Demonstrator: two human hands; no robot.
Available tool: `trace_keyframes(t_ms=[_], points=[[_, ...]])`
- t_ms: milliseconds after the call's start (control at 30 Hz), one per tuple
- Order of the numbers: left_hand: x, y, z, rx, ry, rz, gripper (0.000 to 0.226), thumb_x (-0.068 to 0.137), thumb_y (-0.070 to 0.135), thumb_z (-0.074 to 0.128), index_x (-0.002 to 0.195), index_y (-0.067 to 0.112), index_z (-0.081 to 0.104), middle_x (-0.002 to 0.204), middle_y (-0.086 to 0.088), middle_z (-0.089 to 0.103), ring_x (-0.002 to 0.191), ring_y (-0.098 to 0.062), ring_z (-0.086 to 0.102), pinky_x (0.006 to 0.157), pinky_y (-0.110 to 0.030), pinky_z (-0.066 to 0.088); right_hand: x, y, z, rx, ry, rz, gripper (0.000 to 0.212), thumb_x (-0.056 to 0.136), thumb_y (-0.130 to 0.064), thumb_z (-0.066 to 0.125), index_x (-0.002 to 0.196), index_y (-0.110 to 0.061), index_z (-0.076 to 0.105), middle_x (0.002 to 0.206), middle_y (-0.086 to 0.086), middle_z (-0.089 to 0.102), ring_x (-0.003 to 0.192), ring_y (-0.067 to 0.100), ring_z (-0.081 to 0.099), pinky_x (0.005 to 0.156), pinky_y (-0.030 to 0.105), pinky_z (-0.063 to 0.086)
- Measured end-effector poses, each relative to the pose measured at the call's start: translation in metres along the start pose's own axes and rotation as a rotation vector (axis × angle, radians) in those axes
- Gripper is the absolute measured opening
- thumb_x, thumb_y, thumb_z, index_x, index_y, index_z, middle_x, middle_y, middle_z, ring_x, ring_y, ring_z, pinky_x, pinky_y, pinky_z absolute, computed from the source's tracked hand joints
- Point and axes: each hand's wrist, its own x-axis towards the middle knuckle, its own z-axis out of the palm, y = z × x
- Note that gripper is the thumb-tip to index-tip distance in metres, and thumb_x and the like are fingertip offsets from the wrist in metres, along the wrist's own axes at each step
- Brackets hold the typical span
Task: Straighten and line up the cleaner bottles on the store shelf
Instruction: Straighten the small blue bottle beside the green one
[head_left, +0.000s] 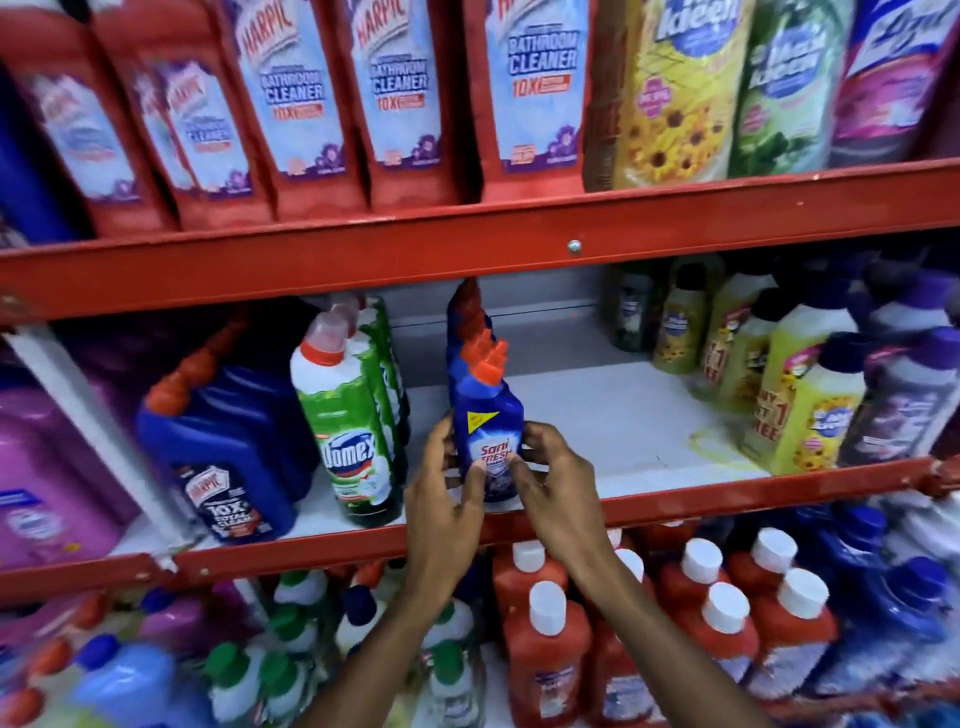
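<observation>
Both hands up at the middle shelf (675, 499): left hand (441, 499) and right hand (556, 478) clasping the front blue Sani Fresh bottle (485, 415) from either side, fingers wrapped round its label. Standing upright near the front lip, more blue bottles (467, 322) queued behind. Green Domex bottle (348, 431) just to its left, bare shelf to its right.

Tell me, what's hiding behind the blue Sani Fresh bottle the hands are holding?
Behind the Sani Fresh bottle stand more blue bottles in a row; only their orange caps peek out. Their bodies are covered, so an exact count isn't possible.
</observation>
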Motion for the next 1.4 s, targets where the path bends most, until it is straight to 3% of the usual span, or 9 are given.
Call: trace_keyframes(t_ms=[267, 467, 600, 733, 867, 1033, 1133, 1267, 1400], points=[[-0.004, -0.016, -0.008, 0.006, -0.044, -0.050, 0.055, 0.093, 0.032, 0.059, 0.144, 0.034, 0.041, 0.129, 0.004, 0.068, 0.112, -0.005, 0.068, 0.091, -0.045, 0.062, -0.007, 0.008, 0.014, -0.005, -0.029, 0.057, 0.038, 0.092, -0.010, 0.061, 0.129, -0.016, 0.056, 0.123, 0.001, 0.071, 0.100, 0.003, 0.067, 0.077, 0.003, 0.049], [0.001, -0.018, -0.002, -0.066, -0.109, -0.176, 0.078, 0.090, 0.037, 0.058, 0.159, 0.023, 0.024, 0.155, 0.000, 0.050, 0.137, -0.009, 0.054, 0.112, -0.045, 0.051, 0.003, 0.014, 0.014, -0.061, -0.198, 0.102, 0.073, 0.094, -0.014, 0.056, 0.156, -0.011, 0.017, 0.160, 0.007, 0.035, 0.144, 0.023, 0.040, 0.113, 0.030, 0.039], [0.002, -0.026, 0.005, -0.020, -0.169, -0.155, 0.069, 0.094, 0.033, 0.056, 0.157, 0.027, 0.027, 0.141, 0.001, 0.065, 0.125, -0.007, 0.064, 0.106, -0.040, 0.056, 0.004, 0.012, 0.013, -0.061, -0.276, 0.016, 0.063, 0.091, -0.016, 0.046, 0.152, -0.014, 0.027, 0.138, 0.002, 0.057, 0.121, 0.016, 0.059, 0.089, 0.000, 0.039], [0.001, -0.028, 0.011, 0.026, -0.175, -0.113, 0.068, 0.101, 0.023, 0.058, 0.159, 0.025, 0.023, 0.141, 0.002, 0.065, 0.120, -0.005, 0.064, 0.094, -0.009, 0.050, 0.004, 0.022, 0.014, -0.017, -0.249, 0.019, 0.056, 0.091, -0.013, 0.044, 0.146, -0.015, 0.039, 0.130, 0.002, 0.064, 0.110, 0.019, 0.065, 0.080, 0.000, 0.043], [0.001, -0.027, 0.012, 0.027, -0.181, -0.102, 0.069, 0.101, 0.022, 0.058, 0.160, 0.024, 0.021, 0.142, -0.002, 0.064, 0.124, -0.010, 0.064, 0.100, -0.024, 0.053, 0.005, 0.025, 0.015, -0.024, -0.229, 0.030, 0.054, 0.096, -0.005, 0.047, 0.148, -0.012, 0.036, 0.128, -0.001, 0.062, 0.113, 0.021, 0.064, 0.079, -0.002, 0.041], [-0.010, -0.018, -0.008, -0.054, -0.105, -0.126, 0.068, 0.095, 0.037, 0.053, 0.157, 0.030, 0.027, 0.160, 0.007, 0.042, 0.142, -0.005, 0.047, 0.117, -0.030, 0.044, -0.015, 0.006, 0.019, 0.090, 0.155, 0.043, 0.055, 0.094, -0.011, 0.057, 0.146, -0.016, 0.040, 0.146, 0.000, 0.052, 0.125, 0.011, 0.053, 0.084, -0.005, 0.038], [-0.025, -0.010, -0.041, -0.047, 0.111, -0.035, 0.049, 0.093, 0.024, 0.057, 0.142, 0.026, 0.053, 0.145, 0.006, 0.058, 0.130, -0.003, 0.056, 0.106, -0.019, 0.049, -0.035, -0.020, 0.030, 0.096, 0.398, -0.140, 0.030, 0.085, -0.006, 0.055, 0.113, -0.014, 0.061, 0.110, 0.004, 0.066, 0.098, 0.011, 0.063, 0.080, 0.004, 0.043], [-0.027, -0.021, -0.084, -0.025, 0.380, 0.031, 0.040, 0.090, 0.019, 0.062, 0.130, 0.015, 0.059, 0.131, -0.001, 0.062, 0.126, -0.014, 0.058, 0.105, -0.029, 0.048, -0.039, -0.031, 0.076, 0.056, 0.108, -0.171, 0.035, 0.083, -0.008, 0.055, 0.115, -0.020, 0.064, 0.109, -0.002, 0.069, 0.099, 0.005, 0.064, 0.087, 0.016, 0.049], [-0.005, -0.051, -0.103, 0.002, 0.164, -0.175, 0.079, 0.087, 0.053, 0.057, 0.156, 0.025, 0.029, 0.161, 0.009, 0.036, 0.147, -0.012, 0.040, 0.117, -0.032, 0.036, -0.027, -0.034, 0.116, 0.055, -0.178, -0.153, 0.050, 0.094, -0.017, 0.054, 0.141, -0.026, 0.038, 0.139, -0.027, 0.042, 0.122, -0.024, 0.041, 0.103, 0.004, 0.034]])
